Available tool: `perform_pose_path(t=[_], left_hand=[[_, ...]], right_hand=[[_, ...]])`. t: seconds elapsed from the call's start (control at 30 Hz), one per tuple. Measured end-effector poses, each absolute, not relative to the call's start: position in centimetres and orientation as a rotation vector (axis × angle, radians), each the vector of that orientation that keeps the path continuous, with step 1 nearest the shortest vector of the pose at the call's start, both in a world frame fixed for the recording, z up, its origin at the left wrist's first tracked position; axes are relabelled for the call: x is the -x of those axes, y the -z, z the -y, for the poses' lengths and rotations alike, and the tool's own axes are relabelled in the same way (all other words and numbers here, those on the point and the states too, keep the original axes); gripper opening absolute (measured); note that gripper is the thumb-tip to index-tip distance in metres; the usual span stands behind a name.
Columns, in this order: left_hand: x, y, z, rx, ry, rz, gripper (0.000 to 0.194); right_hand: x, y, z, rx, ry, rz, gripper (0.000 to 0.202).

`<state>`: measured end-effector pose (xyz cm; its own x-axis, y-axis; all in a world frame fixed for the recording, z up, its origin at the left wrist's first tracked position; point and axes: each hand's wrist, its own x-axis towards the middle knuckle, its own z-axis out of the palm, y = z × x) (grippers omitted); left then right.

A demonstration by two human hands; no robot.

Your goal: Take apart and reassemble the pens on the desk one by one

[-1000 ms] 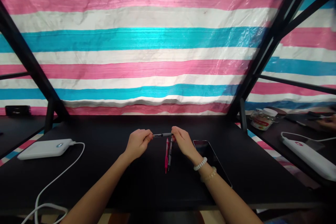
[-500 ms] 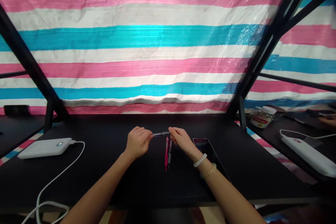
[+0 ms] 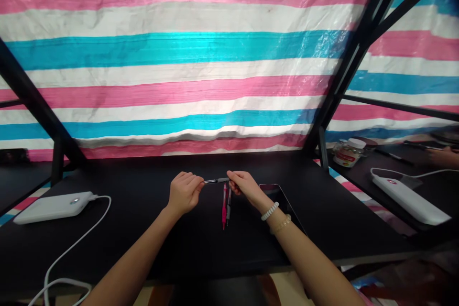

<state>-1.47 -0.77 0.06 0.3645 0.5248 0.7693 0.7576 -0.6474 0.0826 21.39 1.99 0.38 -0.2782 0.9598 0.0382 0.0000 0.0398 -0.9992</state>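
A slim pen with a clear barrel and grey grip [image 3: 217, 180] is held level above the black table [image 3: 201, 248]. My left hand [image 3: 184, 192] is closed round its left end, and my right hand [image 3: 244, 185] pinches its right end. Just below, a pink pen [image 3: 224, 208] and a dark grey pen [image 3: 228, 210] lie side by side on the table, pointing toward me. A dark phone or tablet [image 3: 287, 205] lies partly under my right wrist, which wears two bracelets.
On the left lies a white power bank [image 3: 53, 206] with a white cable. Across a gap at the right, another table holds a jar [image 3: 348, 152], a second white power bank [image 3: 410, 198] and another person's hand [image 3: 444, 158]. Black frame bars slope at both sides.
The view has shifted slightly, so most things appear a little further left. Both hands keep hold of the pen, and slightly more of its barrel shows between them.
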Motion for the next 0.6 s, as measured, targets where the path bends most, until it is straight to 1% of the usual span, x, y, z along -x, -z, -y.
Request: perform_pose_path(t=[0.1,0.17,0.3,0.37,0.53,0.6], left_hand=[[1.53,0.01,0.68,2.32,1.176,1.149,0.029],[1.56,0.03,0.59,2.304,1.192,1.152,0.03],[1.52,0.1,0.48,2.309,1.209,1.125,0.03],[1.49,0.12,0.48,2.325,1.205,1.107,0.029],[1.62,0.2,0.44,2.339,1.207,1.105,0.028],[1.69,0.26,0.39,2.342,1.207,1.109,0.028]], right_hand=[[-21.43,-0.7,-1.83,1.006,-1.373,1.431,0.046],[-21.47,-0.74,-1.86,1.006,-1.394,1.425,0.045],[-21.55,-0.47,-2.09,1.045,-1.443,1.438,0.054],[-21.57,-0.39,-2.17,1.052,-1.443,1.45,0.054],[-21.59,-0.6,-2.06,1.029,-1.448,1.429,0.042],[-21.61,-0.58,-2.0,1.034,-1.473,1.416,0.043]])
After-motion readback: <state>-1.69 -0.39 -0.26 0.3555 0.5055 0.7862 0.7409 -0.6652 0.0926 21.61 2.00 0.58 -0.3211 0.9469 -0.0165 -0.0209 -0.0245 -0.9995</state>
